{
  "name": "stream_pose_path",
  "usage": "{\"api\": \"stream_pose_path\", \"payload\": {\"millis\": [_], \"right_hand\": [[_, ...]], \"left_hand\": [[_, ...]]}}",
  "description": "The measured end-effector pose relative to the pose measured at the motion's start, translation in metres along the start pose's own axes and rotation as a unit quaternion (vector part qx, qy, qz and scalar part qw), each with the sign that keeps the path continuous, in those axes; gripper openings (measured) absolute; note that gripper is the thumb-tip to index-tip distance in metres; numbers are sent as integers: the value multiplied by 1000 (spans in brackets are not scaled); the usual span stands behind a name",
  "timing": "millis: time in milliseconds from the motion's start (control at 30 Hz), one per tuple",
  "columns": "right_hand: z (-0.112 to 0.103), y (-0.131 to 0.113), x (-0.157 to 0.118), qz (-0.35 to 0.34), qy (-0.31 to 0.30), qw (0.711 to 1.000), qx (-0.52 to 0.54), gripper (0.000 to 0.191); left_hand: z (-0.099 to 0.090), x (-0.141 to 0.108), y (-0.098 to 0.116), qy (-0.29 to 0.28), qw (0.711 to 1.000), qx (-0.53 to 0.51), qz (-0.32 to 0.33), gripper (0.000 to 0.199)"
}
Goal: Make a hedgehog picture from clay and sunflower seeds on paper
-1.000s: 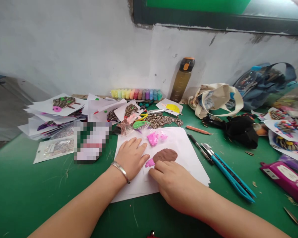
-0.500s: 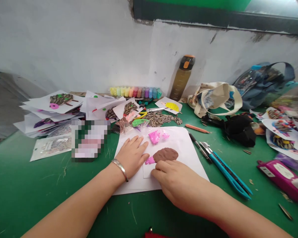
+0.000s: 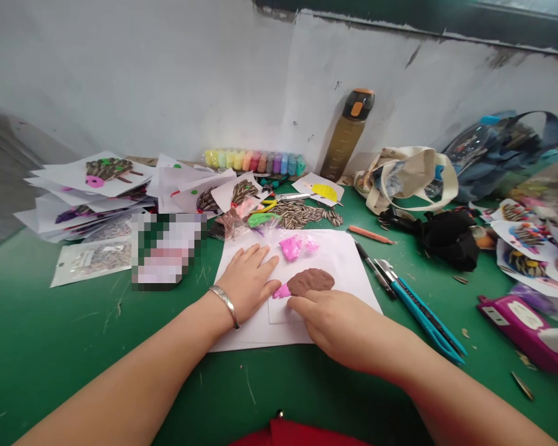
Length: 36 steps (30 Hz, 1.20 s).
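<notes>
While the left hand (image 3: 247,280) lies open and the right hand (image 3: 337,322) curls, grip hidden, the brown clay (image 3: 310,280) extends crosswise, pink tip (image 3: 282,291) leftward.

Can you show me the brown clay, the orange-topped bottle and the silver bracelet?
Brown clay (image 3: 311,280): head view, middle of the flat oval.
Bottle (image 3: 345,144): head view, middle of its body.
Silver bracelet (image 3: 227,303): head view, its band on the left wrist.
</notes>
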State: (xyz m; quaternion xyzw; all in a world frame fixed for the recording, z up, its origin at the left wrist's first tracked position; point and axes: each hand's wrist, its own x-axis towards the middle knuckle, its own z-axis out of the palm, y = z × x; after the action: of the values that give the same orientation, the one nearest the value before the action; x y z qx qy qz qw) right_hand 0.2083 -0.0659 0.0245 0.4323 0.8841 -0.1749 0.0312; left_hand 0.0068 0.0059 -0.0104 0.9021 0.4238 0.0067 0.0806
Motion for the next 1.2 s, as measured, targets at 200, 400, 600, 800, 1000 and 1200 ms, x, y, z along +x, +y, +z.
{"api": "stream_pose_path", "payload": {"millis": [200, 400, 600, 800, 1000, 1200], "right_hand": [[-1, 4, 6, 35, 3, 998, 54, 29], [-2, 6, 7, 46, 16, 993, 107, 30], [-2, 7, 9, 42, 33, 992, 110, 35], [-1, 8, 9, 29, 51, 990, 131, 36], [6, 6, 12, 48, 48, 994, 86, 55], [7, 3, 13, 47, 31, 997, 55, 46]], "left_hand": [[2, 0, -1, 14, 1000, -12, 4, 45], [5, -1, -1, 26, 1000, -17, -2, 45], [4, 0, -1, 16, 1000, -7, 0, 45], [5, 0, -1, 23, 1000, -16, -2, 46], [4, -1, -1, 14, 1000, -20, -5, 41], [4, 0, -3, 24, 999, -27, 5, 39]]}}
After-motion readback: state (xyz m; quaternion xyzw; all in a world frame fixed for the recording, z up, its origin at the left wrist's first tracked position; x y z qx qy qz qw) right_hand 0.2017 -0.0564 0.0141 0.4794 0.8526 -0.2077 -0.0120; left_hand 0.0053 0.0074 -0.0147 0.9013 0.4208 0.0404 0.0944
